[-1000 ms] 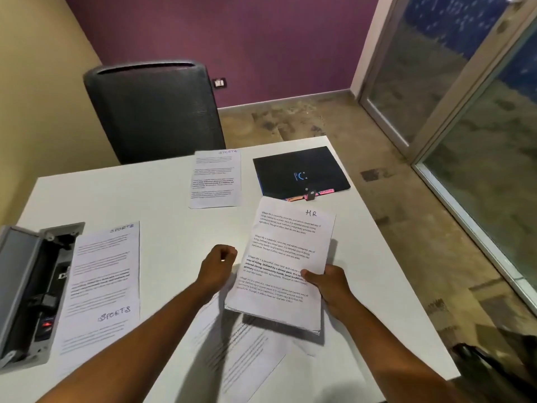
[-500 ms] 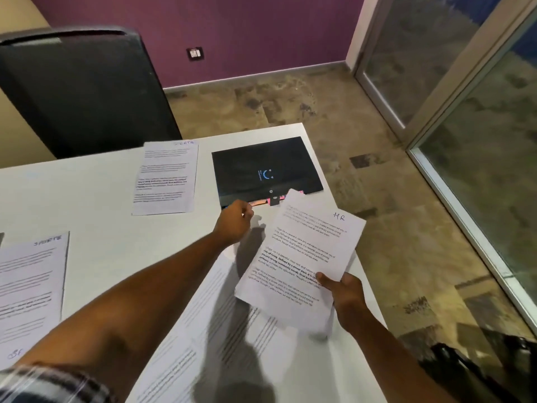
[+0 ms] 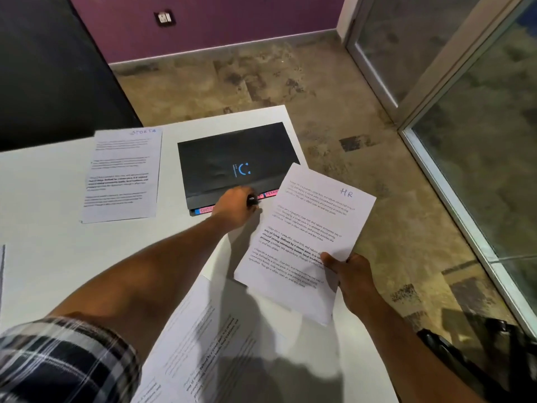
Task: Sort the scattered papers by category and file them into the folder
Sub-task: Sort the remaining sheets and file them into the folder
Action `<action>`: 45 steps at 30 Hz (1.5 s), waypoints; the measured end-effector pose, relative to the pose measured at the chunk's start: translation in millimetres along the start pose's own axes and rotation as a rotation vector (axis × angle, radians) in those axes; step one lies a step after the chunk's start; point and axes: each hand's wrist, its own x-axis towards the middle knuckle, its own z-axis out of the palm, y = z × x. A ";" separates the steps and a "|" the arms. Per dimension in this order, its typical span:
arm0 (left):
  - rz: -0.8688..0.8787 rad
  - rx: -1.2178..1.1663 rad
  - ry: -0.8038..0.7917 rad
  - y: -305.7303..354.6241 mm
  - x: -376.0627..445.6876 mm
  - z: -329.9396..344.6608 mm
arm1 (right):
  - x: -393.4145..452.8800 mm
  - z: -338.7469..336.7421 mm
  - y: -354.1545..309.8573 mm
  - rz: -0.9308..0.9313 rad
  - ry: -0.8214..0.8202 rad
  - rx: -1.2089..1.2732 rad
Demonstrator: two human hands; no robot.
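My left hand (image 3: 235,209) reaches out over the tabletop (image 3: 52,228) to the near edge of the black folder (image 3: 235,161), its fingers curled round something small and dark at the folder's clasp; what that small thing is I cannot tell. My right hand (image 3: 350,274) is nearer to me and off to the right, pinching the lower corner of the HR papers (image 3: 305,237), thumb on top and fingers beneath, so the sheets are lifted and tilted above the tabletop's right edge, their far corner overlapping the folder's near right corner in my view. The folder lies closed and flat at the far right corner of the tabletop, with pink and blue tabs (image 3: 271,194) peeping from its near edge, just beside my left hand. To the folder's left, a little apart from it, lies a sheet headed SPORTS (image 3: 123,175). Close to me, under my left forearm, more printed sheets (image 3: 209,350) lie on the tabletop. A dark chair (image 3: 55,68) stands beyond the tabletop on the left.
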 end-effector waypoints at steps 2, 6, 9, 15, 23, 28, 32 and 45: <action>-0.035 -0.024 0.045 1.1 4.1 4.5 | 0.9 -2.8 -6.0 -0.002 -0.003 0.037; -0.085 -0.061 0.095 -2.4 -7.0 17.6 | -5.4 -6.9 -17.2 -0.004 -0.077 0.163; -0.069 -0.139 0.102 4.0 -37.8 28.1 | -9.4 -9.6 -16.5 0.022 -0.126 0.227; 0.013 -0.491 -0.137 15.8 -115.4 60.0 | -17.6 -15.5 -0.5 0.076 -0.135 0.251; 0.093 -0.091 0.003 -16.2 -129.2 46.0 | -34.3 -17.6 22.0 0.086 0.012 0.111; 0.026 0.298 -0.087 -16.8 -140.0 26.2 | -46.0 -30.3 37.3 0.045 0.141 -0.030; 0.012 0.326 -0.135 -9.0 -139.3 21.2 | -58.9 -39.8 48.2 -0.004 0.176 -0.073; 0.103 0.213 -0.313 19.1 -140.9 -14.7 | -80.7 -33.4 72.1 -0.113 0.203 -0.068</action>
